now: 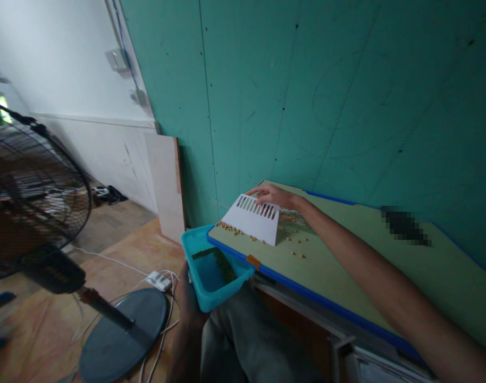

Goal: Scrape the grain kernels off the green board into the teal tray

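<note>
Two hands are working at the left end of a green table [386, 266] edged in blue, which is standing against a teal wall [307, 80]. Far to the left, a black standing fan [35, 213] is filling the near-left corner, its round base [123, 332] sitting on the wooden floor beside a white power strip [158, 280] and cables. Just off the table's left edge, the left hand [189, 308] is gripping a blue plastic bin [215, 266] from below, holding it touching the edge, with dark green grains lying inside. On the tabletop, the right hand [273, 196] is resting its spread fingers on the top of a white slotted scraper [253, 218], tilted with its lower edge on the table. Small yellowish beans [229, 229] are lying scattered between the scraper and the table's edge, with more to its right.
</note>
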Action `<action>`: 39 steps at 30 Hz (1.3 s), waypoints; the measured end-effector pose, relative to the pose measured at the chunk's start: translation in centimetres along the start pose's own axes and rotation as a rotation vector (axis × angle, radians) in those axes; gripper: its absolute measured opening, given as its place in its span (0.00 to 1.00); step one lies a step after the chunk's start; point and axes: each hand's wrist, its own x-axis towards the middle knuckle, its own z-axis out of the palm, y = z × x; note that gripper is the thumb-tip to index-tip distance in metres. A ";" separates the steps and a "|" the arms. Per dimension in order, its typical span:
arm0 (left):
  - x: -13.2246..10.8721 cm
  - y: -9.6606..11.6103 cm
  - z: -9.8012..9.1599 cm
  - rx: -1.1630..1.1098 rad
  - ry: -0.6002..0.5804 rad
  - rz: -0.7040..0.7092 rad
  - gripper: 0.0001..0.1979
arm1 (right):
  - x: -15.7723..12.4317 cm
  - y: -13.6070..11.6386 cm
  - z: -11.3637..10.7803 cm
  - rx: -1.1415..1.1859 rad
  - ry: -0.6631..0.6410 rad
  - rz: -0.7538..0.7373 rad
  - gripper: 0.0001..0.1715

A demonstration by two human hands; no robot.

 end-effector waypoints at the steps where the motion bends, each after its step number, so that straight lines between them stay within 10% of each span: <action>1: 0.0 0.0 0.0 0.003 0.011 0.010 0.17 | 0.0 0.0 0.0 -0.002 -0.002 0.000 0.35; 39: 0.4 -0.9 -1.2 -0.058 -0.037 -0.005 0.21 | 1.0 -1.8 3.6 -0.050 -0.059 -0.104 0.24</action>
